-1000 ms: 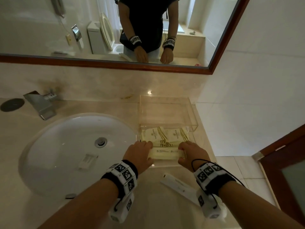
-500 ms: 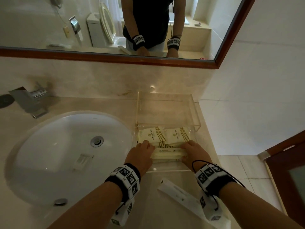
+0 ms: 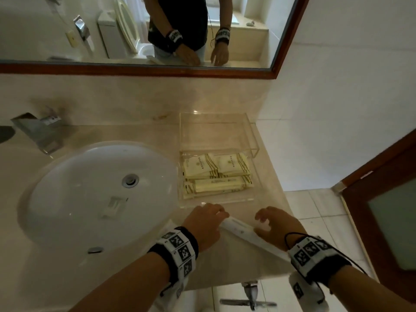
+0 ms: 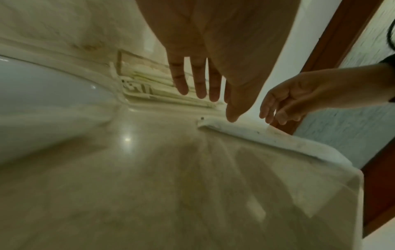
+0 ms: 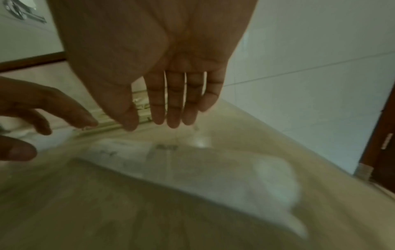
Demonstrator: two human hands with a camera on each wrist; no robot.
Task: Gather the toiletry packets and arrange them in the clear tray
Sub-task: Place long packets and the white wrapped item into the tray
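The clear tray (image 3: pixel 256 152) stands on the counter right of the basin, with several cream packets (image 3: pixel 216 174) lying flat in its near half. A long white packet (image 3: pixel 245 234) (image 4: pixel 278 140) (image 5: pixel 192 167) lies slantwise on the counter in front of the tray. My left hand (image 3: pixel 207 218) (image 4: pixel 205 89) hovers over its far end with fingers straight, holding nothing. My right hand (image 3: pixel 270 221) (image 5: pixel 169 108) hovers over its middle, fingers straight and relaxed, also empty. The packet's near end is hidden under my right wrist in the head view.
A white basin (image 3: pixel 101 192) fills the counter's left, with a chrome tap (image 3: pixel 38 131) behind it. A wood-framed mirror (image 3: pixel 157 70) runs along the wall. The counter edge (image 3: pixel 290 219) drops to tiled floor on the right, near a wooden door (image 3: pixel 382 210).
Both hands let go of the cream packet in the tray and drew back towards me, now over the long white packet on the counter. The head view tilted down.
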